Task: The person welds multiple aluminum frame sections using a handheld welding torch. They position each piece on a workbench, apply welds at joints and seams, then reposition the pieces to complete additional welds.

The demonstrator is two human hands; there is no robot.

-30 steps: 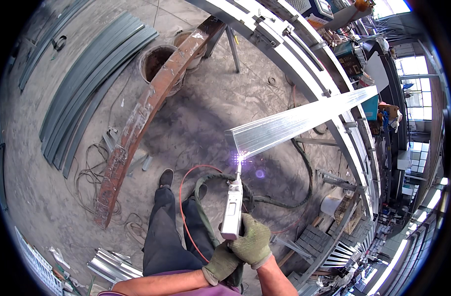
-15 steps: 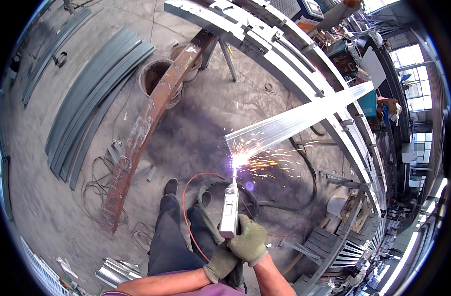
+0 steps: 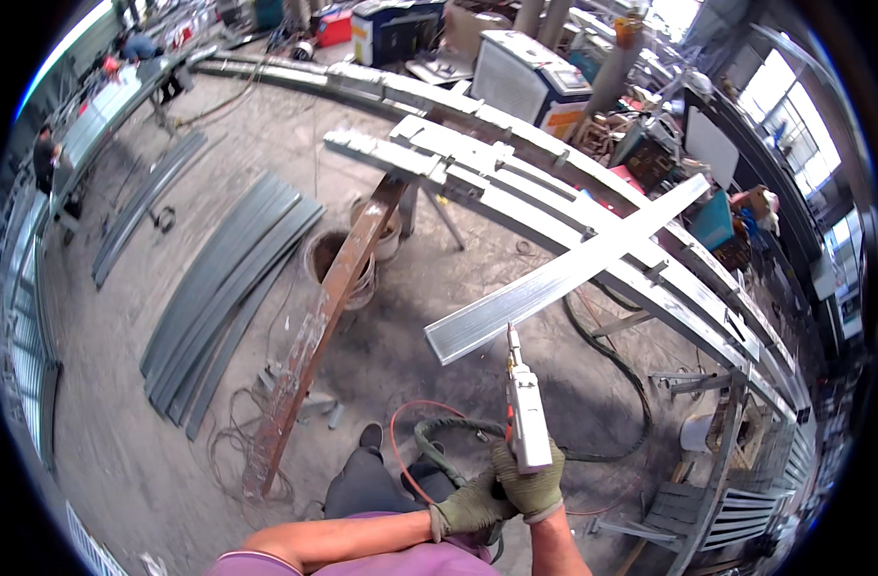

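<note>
Torch (image 3: 529, 418): white body, slim nozzle aimed up at silver bar (image 3: 559, 274); sits below the bar, tip right at its near edge, can't tell if touching.
Right hand (image 3: 537, 482): olive glove, fingers clenched round the torch's rear, below the bar.
Left hand (image 3: 469, 506): same glove type, tucked against the right hand, also below the bar; fingers partly hidden, can't tell what it grasps.
Silver bar: long, straight, ribbed; lies aslant, near end jutting out over the floor.
Curved rails (image 3: 448, 144): under the bar's far half, running out to both sides of it; sunlit white on top.
Dark hose (image 3: 648, 408): thick, looping across floor below the bar and to its right.
Red hose (image 3: 395, 437): thin, curving by the feet, lower left of the bar.
Rusty beam (image 3: 325, 334): left of the bar's near end, well apart, slanted, surface patchy.
Bucket (image 3: 325, 253): just behind the beam, left of the bar.
Grey strips (image 3: 223, 298): fanned stack on floor, farther left of the bar.
Teal box (image 3: 714, 226): near the bar's far end, right side.
White cabinet (image 3: 520, 82): beyond the bar, past the rails.
Co-worker (image 3: 45, 158): dark top, far left of the bar.
</note>
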